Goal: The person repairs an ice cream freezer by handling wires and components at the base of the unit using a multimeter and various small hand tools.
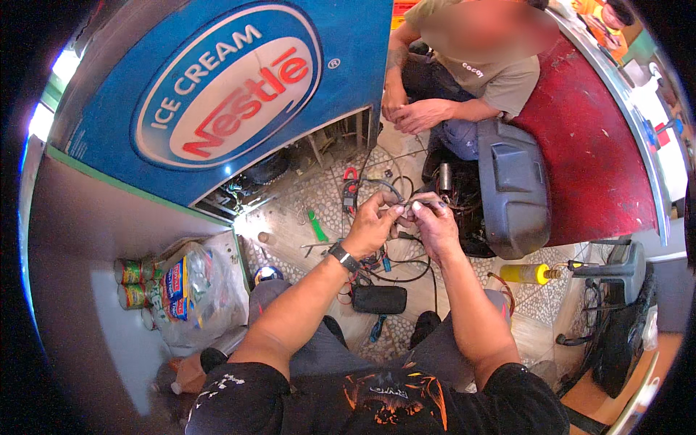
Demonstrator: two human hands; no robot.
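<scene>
My left hand (pixel 375 223) and my right hand (pixel 436 226) meet in front of me, fingers closed in a pinch on a thin black cable (pixel 394 190). The fingertips hide the part of the cable between them. On the floor just beyond my left hand lies a red and black clamp meter (pixel 351 194). A tool with a green handle (pixel 317 226) is left of that hand. Below the hands, several dark cables (pixel 406 279) tangle around a black zippered case (pixel 379 299). A silver cylinder (pixel 444 177) stands beyond my right hand.
A blue freezer cabinet (pixel 109 116) with an open lower compartment (pixel 304 156) rises ahead left. Another person (pixel 464 80) crouches opposite, hands together, beside a dark toolbox (pixel 516 192). A yellow gas cylinder (pixel 525 273) lies right. Bagged goods (pixel 206 290) and cans (pixel 132 296) stand left.
</scene>
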